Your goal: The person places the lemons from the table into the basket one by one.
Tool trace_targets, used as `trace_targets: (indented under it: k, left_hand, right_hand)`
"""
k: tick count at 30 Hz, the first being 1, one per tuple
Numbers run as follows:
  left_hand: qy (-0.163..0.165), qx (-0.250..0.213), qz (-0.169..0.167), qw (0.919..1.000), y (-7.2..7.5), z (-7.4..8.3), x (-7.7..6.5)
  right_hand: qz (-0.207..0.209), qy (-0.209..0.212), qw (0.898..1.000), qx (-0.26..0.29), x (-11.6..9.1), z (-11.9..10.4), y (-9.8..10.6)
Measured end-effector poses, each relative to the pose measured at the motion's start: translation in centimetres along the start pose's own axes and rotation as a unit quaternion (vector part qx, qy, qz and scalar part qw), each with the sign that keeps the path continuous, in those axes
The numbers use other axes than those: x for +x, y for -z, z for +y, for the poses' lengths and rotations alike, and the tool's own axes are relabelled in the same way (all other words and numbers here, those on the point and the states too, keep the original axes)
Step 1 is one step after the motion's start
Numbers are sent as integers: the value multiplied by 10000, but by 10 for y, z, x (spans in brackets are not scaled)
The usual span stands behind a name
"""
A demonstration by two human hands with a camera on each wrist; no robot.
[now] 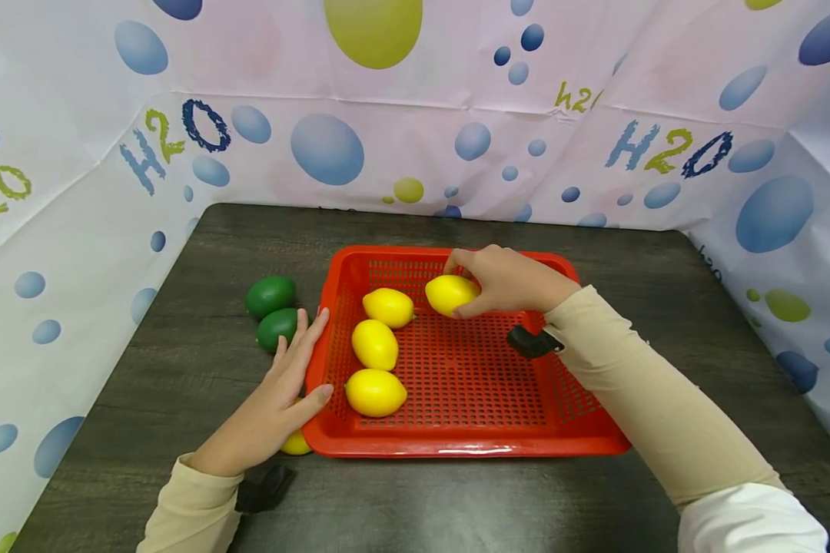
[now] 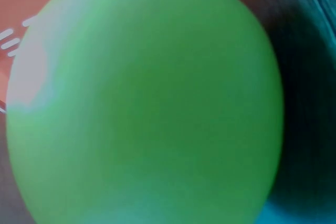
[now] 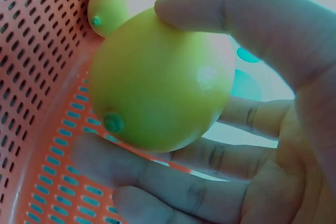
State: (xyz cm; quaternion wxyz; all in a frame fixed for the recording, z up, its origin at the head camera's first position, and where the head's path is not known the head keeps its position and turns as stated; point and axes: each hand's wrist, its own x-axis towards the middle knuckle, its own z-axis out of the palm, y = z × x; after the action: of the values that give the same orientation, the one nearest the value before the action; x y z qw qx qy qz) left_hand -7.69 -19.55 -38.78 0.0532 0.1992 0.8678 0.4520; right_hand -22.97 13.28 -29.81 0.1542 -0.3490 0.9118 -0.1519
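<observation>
We have open room right of three lemons (image 1: pixel 375 345) in the red basket (image 1: pixel 470 445); near its far edge our right hand (image 1: pixel 515 280) pinches another lemon (image 1: pixel 449 296), while our left hand (image 1: pixel 280 407), fingers straight, touches the basket's left side.

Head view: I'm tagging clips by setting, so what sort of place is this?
Probably a makeshift tabletop recording corner, though little of the room shows: bubble-printed H2O sheeting stands behind and beside a dark wood-look table, which bears a red basket with lemons.
</observation>
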Motion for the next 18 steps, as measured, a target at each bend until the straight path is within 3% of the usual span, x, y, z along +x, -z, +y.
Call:
trace_targets:
  k: [18]
  left_hand:
    - [168,35,-15,9999,0,2,-1]
  right_hand:
    - [-197,45,9997,-114,7,-10,-9]
